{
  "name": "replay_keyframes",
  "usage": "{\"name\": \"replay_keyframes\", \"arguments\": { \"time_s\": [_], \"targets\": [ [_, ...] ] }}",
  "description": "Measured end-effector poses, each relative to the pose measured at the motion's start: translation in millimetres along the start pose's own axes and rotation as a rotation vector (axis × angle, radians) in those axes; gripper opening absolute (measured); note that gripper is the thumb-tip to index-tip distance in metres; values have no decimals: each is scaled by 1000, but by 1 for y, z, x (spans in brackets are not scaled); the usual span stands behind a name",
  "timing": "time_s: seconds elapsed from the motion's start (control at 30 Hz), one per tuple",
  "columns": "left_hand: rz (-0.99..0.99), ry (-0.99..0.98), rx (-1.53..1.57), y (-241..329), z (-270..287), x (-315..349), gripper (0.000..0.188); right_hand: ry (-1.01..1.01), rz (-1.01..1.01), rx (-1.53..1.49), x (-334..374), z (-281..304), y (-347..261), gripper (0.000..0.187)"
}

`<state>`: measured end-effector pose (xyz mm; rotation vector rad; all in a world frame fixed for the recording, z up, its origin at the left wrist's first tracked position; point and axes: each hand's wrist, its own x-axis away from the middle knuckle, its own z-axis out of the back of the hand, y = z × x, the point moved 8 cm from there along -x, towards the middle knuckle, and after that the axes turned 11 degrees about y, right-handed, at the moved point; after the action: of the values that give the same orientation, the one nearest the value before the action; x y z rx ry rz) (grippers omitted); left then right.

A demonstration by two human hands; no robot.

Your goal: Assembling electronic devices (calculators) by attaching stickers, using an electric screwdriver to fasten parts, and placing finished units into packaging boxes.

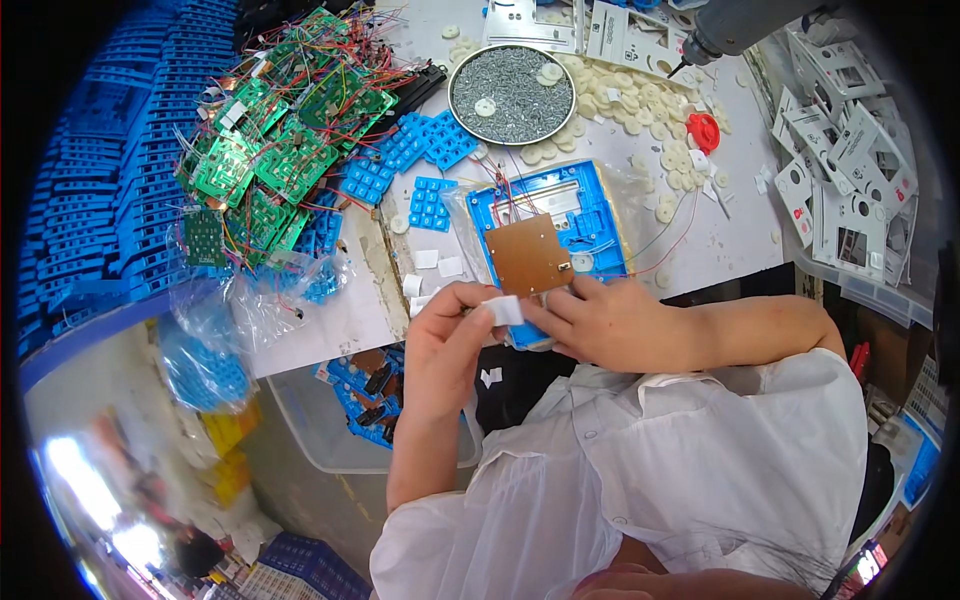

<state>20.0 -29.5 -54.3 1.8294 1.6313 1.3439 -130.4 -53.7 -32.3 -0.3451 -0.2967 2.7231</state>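
My left hand is closed, pinching a small white square pad between thumb and fingers. My right hand has its fingers curled at the near edge of a brown circuit board. One of its fingertips reaches the pad's right side; whatever lies under the fingers is hidden. The board rests, plain side up, in a blue plastic housing, with thin wires coming out at its far side. Clear plastic film and a pale rim surround the housing.
Green circuit boards with tangled wires pile up at left, near blue keypads. A round tray of screws stands behind the housing. Cream discs lie scattered at right. An electric screwdriver hangs above; white panels fill a bin.
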Motion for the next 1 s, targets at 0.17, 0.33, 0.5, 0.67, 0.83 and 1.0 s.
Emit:
{"name": "replay_keyframes", "arguments": {
  "time_s": [0.17, 0.33, 0.5, 0.67, 0.83, 1.0],
  "targets": [
    [1, -42, -98, -3, -3, -4, 16, -40, 56, 105, 5, -10, -2, 57],
    [-7, -64, -149, 3, -7, -2, 14, -102, 66, 19, 4, -10, 2, 64],
    [-22, -32, -262, 12, -4, 9, 10, -79, 0, -195, 4, 4, 10, 75],
    [-92, -48, -306, 15, -6, 14, 6, -117, -61, -78, 4, -7, 4, 82],
    [-96, -48, -318, 16, -10, 15, 6, -114, -16, -115, 5, -6, 4, 75],
    [-108, -36, -325, 17, -11, 15, 6, -178, 24, -224, 10, 5, 13, 75]
  ]
}}
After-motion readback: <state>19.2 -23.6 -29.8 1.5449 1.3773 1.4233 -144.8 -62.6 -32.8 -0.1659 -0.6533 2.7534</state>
